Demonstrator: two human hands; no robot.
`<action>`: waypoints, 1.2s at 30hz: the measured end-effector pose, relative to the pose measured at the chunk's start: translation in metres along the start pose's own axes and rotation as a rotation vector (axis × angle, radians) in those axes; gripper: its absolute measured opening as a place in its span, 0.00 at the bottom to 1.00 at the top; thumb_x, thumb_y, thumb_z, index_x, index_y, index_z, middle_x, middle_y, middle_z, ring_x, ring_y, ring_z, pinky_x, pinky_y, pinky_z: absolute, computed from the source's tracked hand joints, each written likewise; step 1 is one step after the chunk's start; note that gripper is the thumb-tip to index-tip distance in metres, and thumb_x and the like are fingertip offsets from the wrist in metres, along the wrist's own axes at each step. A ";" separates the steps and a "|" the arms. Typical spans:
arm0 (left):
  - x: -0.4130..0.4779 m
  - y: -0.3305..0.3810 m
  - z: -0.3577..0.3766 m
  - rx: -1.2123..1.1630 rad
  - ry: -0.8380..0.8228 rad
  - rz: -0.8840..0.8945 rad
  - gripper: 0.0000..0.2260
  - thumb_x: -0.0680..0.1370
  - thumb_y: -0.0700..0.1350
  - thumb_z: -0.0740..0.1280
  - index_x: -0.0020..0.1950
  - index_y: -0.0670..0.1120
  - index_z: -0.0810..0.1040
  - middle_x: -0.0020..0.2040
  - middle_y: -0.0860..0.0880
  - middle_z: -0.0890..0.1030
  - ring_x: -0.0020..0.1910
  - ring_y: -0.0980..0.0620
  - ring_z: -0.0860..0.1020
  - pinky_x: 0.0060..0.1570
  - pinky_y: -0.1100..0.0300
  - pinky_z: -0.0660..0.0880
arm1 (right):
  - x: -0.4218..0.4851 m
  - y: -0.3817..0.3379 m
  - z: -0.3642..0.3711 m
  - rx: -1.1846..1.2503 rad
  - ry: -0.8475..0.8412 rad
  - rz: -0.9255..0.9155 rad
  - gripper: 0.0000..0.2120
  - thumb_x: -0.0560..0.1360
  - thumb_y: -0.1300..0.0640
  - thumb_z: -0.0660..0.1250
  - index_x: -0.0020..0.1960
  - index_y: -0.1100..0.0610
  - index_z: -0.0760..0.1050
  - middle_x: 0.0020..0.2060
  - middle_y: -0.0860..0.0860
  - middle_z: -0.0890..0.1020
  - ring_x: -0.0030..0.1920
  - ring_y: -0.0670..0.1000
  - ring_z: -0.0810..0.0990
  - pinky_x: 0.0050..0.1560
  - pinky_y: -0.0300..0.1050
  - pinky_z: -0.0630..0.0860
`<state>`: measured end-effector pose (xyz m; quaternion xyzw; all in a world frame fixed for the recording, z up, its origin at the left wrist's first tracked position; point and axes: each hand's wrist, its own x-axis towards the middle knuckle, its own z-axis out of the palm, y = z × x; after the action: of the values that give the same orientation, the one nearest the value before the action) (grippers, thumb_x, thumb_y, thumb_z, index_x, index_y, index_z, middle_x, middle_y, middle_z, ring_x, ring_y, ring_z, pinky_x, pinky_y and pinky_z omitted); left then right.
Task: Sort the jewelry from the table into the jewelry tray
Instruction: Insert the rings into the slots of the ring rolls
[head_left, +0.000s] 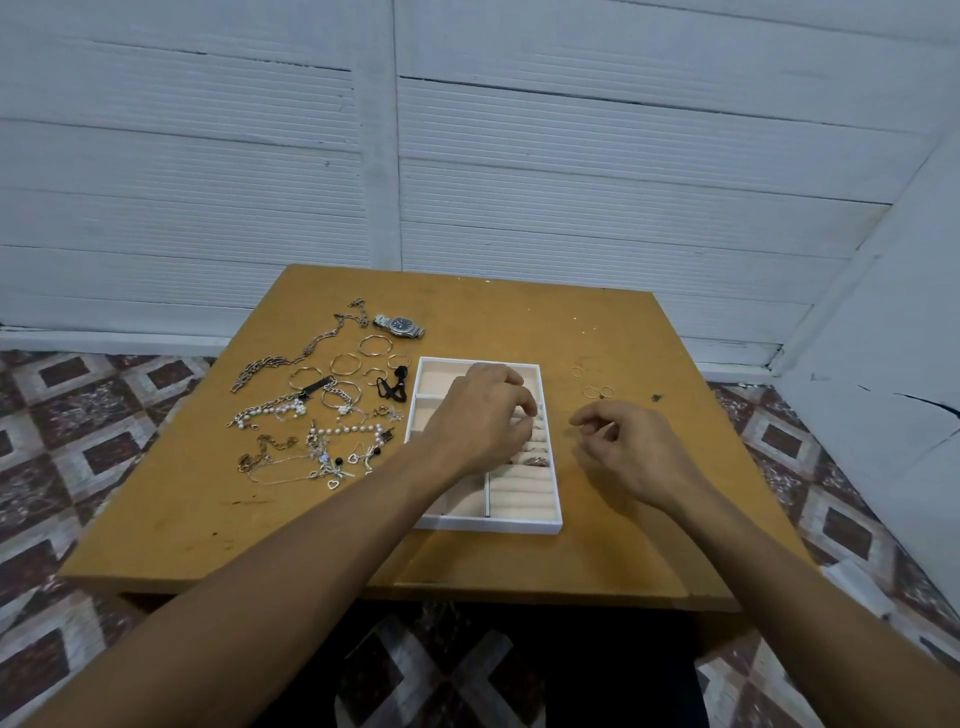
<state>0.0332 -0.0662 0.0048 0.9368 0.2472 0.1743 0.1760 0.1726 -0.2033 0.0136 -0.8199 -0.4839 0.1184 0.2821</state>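
Note:
A white jewelry tray (551, 524) with beige padded compartments lies in the middle of the wooden table (322, 540). My left hand (480, 415) hovers over the tray's ring rolls with fingertips pinched together; a ring may be between them, but it is too small to tell. My right hand (631, 449) rests just right of the tray, fingers curled and pinched, with whatever it may hold hidden. Several rings (597, 391) lie on the table beyond my right hand. A few rings (535, 460) sit in the tray's rolls.
Left of the tray lie a wristwatch (400, 326), gold hoops (345, 364), a silver chain (291, 356), pearl bracelets (280, 410), thin necklaces (311, 462) and a black cord piece (392, 384). A white wall stands behind the table and to its right. Patterned tiles cover the floor.

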 end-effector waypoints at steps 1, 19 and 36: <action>0.007 0.002 0.004 0.010 -0.007 0.004 0.10 0.77 0.47 0.65 0.55 0.50 0.82 0.63 0.49 0.75 0.67 0.49 0.66 0.64 0.53 0.64 | 0.004 0.006 -0.002 -0.002 0.014 0.028 0.09 0.74 0.62 0.67 0.51 0.50 0.80 0.40 0.41 0.78 0.39 0.43 0.76 0.36 0.29 0.67; 0.112 0.028 0.063 0.266 -0.224 -0.007 0.15 0.79 0.54 0.60 0.64 0.52 0.75 0.71 0.44 0.66 0.72 0.41 0.56 0.66 0.44 0.58 | 0.057 0.042 0.000 -0.051 -0.023 0.213 0.03 0.73 0.59 0.71 0.42 0.55 0.77 0.35 0.47 0.77 0.41 0.49 0.76 0.40 0.40 0.67; 0.119 0.030 0.053 0.084 -0.241 -0.013 0.05 0.75 0.52 0.68 0.44 0.54 0.74 0.59 0.51 0.75 0.70 0.47 0.60 0.62 0.46 0.58 | 0.056 0.047 0.003 -0.013 0.032 0.174 0.03 0.73 0.62 0.69 0.43 0.57 0.75 0.34 0.50 0.77 0.34 0.46 0.73 0.30 0.33 0.65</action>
<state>0.1648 -0.0411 -0.0003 0.9559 0.2373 0.0487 0.1663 0.2331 -0.1717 -0.0113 -0.8626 -0.4068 0.1260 0.2731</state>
